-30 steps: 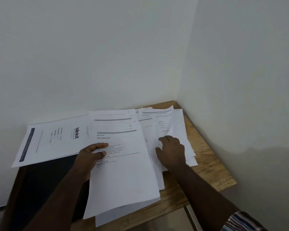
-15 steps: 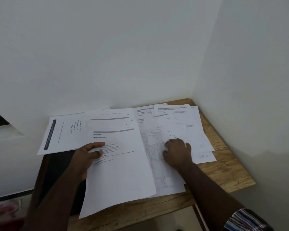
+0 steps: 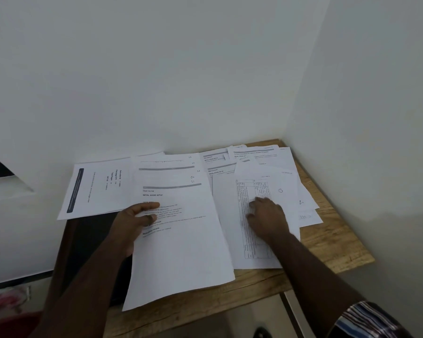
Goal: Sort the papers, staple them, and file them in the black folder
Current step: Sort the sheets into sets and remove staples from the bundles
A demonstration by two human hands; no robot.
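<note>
papers (image 3: 181, 240) fan across the wooden table (image 3: 335, 242); left hand (image 3: 132, 223) pinches the front stack's edge above the black folder (image 3: 88, 247), right hand (image 3: 266, 218) presses flat, fingers relaxed, on the table-printed sheet (image 3: 252, 245).

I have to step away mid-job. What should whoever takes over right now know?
Left hand: holds the left edge of the numbered stack, thumb on top.
Right hand: fingers flat on the table-printed sheet.
More loose papers are fanned toward the corner; a sideways sheet lies far left, over the black folder.
Done: sorting partly.
Left: finish sorting, staple, file. No stapler is visible.
</note>
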